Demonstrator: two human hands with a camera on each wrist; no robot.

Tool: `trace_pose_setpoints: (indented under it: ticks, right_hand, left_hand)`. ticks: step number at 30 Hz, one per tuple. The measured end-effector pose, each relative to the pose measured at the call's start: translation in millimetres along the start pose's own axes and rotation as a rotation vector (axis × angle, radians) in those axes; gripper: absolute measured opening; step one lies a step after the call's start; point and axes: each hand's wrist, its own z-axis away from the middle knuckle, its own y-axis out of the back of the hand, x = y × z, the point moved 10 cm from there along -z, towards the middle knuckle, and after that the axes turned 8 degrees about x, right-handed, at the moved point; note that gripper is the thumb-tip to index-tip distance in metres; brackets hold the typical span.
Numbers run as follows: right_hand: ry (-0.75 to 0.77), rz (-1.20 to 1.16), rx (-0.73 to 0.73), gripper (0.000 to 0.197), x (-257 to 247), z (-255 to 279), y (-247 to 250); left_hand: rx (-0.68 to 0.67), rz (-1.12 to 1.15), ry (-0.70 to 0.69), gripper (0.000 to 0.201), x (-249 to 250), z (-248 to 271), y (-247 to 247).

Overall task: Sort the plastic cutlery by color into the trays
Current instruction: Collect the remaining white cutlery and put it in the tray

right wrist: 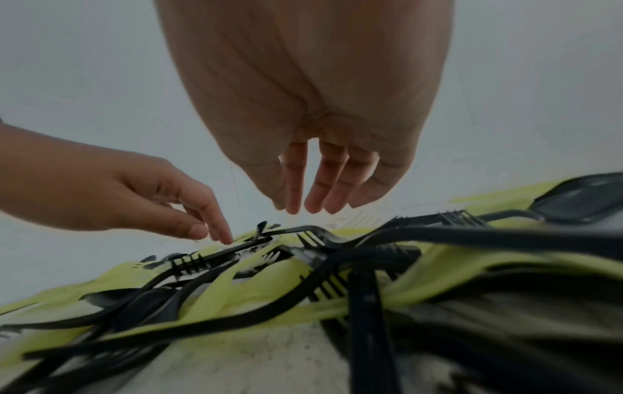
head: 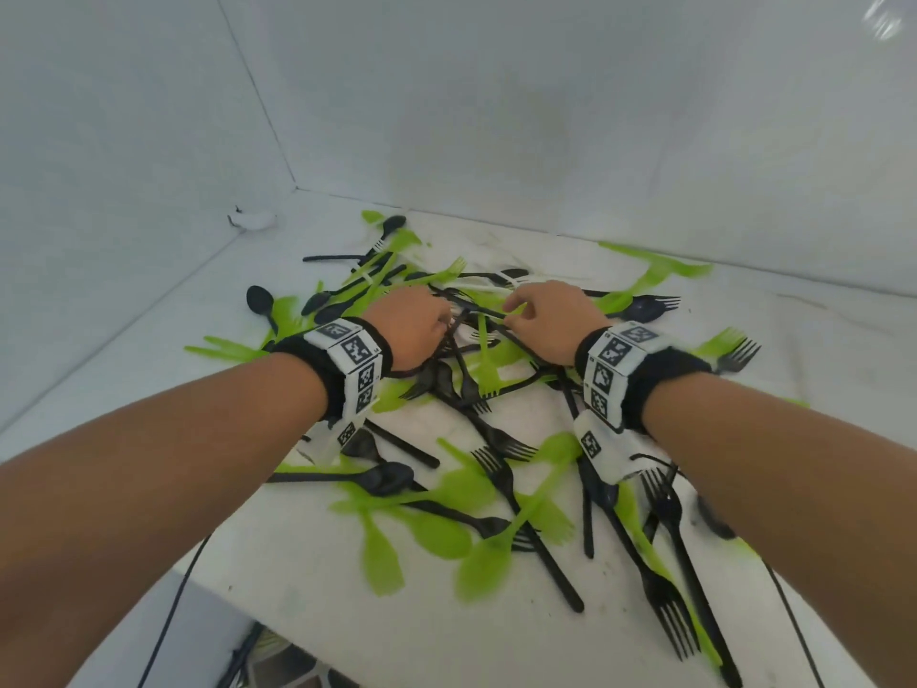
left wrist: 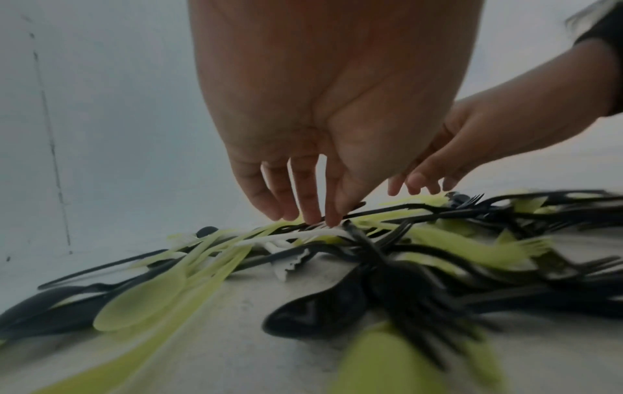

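Here, nearest the viewer, loose lime-green plastic spoons (head: 484, 563) and black plastic forks (head: 665, 608) lie scattered flat on the white surface (head: 297, 578), their handles pointing every way. No tray shows in any view.

Further in, the heap thickens, and both hands work its crest. The left hand (head: 412, 325) reaches in from 8 o'clock; its fingertips (left wrist: 332, 220) press down on a thin black plastic handle (left wrist: 387, 210) that runs across the top of the pile, roughly from 9 towards 3 o'clock, and whether they pinch it I cannot tell. The right hand (head: 551, 320) comes in from 4 o'clock and hangs just above the same crest, its fingers (right wrist: 315, 197) straight, loose and holding nothing. So the left hand is the nearer of the two.

That handle is slim, glossy and woven under other black forks, with pale green pieces and a white piece (left wrist: 296, 236) beneath it; it probably drags its neighbours if lifted.

Beyond, at 12 o'clock, more green and black cutlery (head: 387, 240) trails towards the white back wall (head: 546, 116).
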Motion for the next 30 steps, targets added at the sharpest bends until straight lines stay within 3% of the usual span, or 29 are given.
trace_pose_setpoints:
  ticks: [3, 8, 13, 17, 19, 21, 25, 30]
  right_hand:
    - [-0.001, 0.059, -0.017, 0.029, 0, -17, -5]
    - [-0.018, 0.201, -0.094, 0.034, 0, -36, -26]
    - [-0.073, 0.261, -0.129, 0.016, -10, -49, -30]
    - [-0.136, 0.342, -0.193, 0.016, -17, -52, -40]
    - [-0.176, 0.377, -0.202, 0.016, -21, -51, -39]
    - [-0.224, 0.373, -0.172, 0.021, -26, -48, -33]
    - [-0.328, 0.367, -0.032, 0.026, -29, -41, -14]
    - [-0.408, 0.387, -0.073, 0.029, -30, -33, -19]
  left_hand:
    - [-0.009, -0.117, -0.060, 0.032, -8, -14, -3]
    - [-0.023, -0.077, -0.185, 0.032, -17, -34, -13]
    - [-0.042, 0.050, -0.308, 0.015, -31, -41, -8]
    - [-0.077, 0.044, -0.415, 0.007, -49, -38, 2]
    - [-0.095, 0.067, -0.439, 0.016, -61, -35, 9]
    - [-0.111, 0.108, -0.443, 0.028, -71, -32, 17]
    - [-0.099, 0.232, -0.386, 0.028, -98, -26, 38]
    - [-0.155, 0.468, -0.226, 0.020, -136, -23, 37]
